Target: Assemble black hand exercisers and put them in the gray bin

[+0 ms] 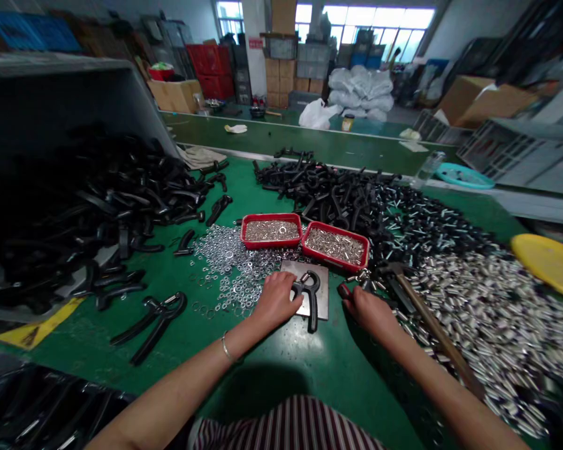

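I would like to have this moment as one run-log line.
left hand: holds black grip on plate | right hand: holds red item, right of plate | red trays: hold metal parts

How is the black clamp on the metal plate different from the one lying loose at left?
The plate clamp is held by the left hand; the loose clamp is untouched. The plate clamp's visible leg points straight down the picture; the loose clamp's two legs slant down-left. Both are black, with a silvery piece near the curved top.
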Available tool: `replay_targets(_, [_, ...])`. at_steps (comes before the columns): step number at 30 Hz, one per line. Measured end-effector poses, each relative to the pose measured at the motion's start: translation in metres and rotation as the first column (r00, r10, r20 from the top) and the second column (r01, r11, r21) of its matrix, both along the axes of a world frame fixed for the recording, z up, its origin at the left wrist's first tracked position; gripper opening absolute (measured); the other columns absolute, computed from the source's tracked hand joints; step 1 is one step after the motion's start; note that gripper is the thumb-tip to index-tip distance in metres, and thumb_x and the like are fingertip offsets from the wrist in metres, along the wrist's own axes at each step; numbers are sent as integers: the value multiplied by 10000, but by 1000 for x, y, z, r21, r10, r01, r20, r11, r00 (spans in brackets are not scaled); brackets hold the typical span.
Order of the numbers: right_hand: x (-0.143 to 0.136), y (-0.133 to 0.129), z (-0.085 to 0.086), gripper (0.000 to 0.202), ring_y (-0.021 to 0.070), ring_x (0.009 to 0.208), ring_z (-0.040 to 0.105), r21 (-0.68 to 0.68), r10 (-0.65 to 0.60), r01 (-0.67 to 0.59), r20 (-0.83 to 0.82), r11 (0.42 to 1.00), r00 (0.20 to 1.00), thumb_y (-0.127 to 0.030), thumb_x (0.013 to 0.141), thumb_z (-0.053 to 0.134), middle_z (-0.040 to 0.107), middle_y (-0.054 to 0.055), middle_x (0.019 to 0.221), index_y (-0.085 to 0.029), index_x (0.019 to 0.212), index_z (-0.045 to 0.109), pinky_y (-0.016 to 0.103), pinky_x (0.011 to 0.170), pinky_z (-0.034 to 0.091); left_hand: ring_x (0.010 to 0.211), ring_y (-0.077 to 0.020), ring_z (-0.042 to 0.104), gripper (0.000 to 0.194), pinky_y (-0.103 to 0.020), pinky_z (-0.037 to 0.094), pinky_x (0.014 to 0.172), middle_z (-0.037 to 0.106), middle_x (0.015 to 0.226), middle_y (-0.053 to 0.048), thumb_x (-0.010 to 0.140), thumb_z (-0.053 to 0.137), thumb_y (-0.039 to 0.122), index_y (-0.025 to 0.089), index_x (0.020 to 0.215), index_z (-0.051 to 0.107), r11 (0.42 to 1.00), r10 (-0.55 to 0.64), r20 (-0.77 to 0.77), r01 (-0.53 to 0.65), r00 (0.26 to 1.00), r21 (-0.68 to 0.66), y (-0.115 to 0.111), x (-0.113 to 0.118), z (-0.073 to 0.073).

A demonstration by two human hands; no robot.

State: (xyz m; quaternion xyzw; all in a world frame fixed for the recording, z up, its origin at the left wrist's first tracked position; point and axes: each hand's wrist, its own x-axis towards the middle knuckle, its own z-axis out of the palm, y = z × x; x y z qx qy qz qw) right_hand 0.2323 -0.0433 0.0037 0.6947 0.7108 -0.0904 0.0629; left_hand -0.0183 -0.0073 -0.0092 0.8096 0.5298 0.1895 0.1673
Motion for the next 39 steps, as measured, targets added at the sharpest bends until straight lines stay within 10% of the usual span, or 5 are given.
replay_targets(7, [-3, 21, 33, 235, 228, 706, 702, 113, -27, 200, -809, 973, 587, -443, 924, 550, 701, 41, 814, -225, 1002, 511, 345, 678, 542, 1136, -282, 513, 350, -431, 396, 1021, 618, 1182, -81, 844, 688, 377, 206, 1143, 628, 996, -18, 101, 27, 995, -86, 16, -13, -6])
replay_targets(10, [-36, 31, 20, 271, 206, 669, 712, 32, -26, 289, -980, 957, 197, -495, 924, 561, 717, 31, 859, -244, 992, 487, 347, 644, 581, 1165, -278, 501, 367, -441, 381, 1028, 606, 1221, -58, 845, 699, 396, 245, 1166, 606, 994, 13, 138, 3, 990, -112, 11, -19, -7])
replay_targets(15, [-75, 50, -16, 281, 196, 678, 727, -8, -21, 280, -999, 960, 41, -498, 931, 568, 740, 24, 856, -248, 1014, 472, 327, 623, 594, 1185, -265, 486, 383, -436, 372, 1028, 593, 1243, -47, 864, 687, 418, 253, 1189, 568, 993, 35, 175, -15, 984, -117, 7, -21, -10])
replay_targets(30, [-82, 57, -18, 256, 221, 695, 732, 17, -29, 304, -989, 952, 148, -497, 950, 535, 749, 35, 852, -254, 1000, 473, 326, 583, 582, 1185, -266, 482, 405, -431, 362, 1013, 601, 1245, -49, 859, 694, 426, 240, 1197, 571, 989, 23, 164, 1, 986, -148, 11, -21, -11])
replay_targets(39, [-84, 59, 4, 233, 305, 781, 704, 254, 210, -61, -613, 965, 762, -424, 962, 472, 712, 133, 881, -202, 1032, 488, 397, 696, 525, 1231, -287, 454, 521, -453, 347, 1045, 555, 1311, -76, 830, 707, 428, 236, 1276, 517, 984, -12, 139, 37, 990, -177, 9, -22, -9])
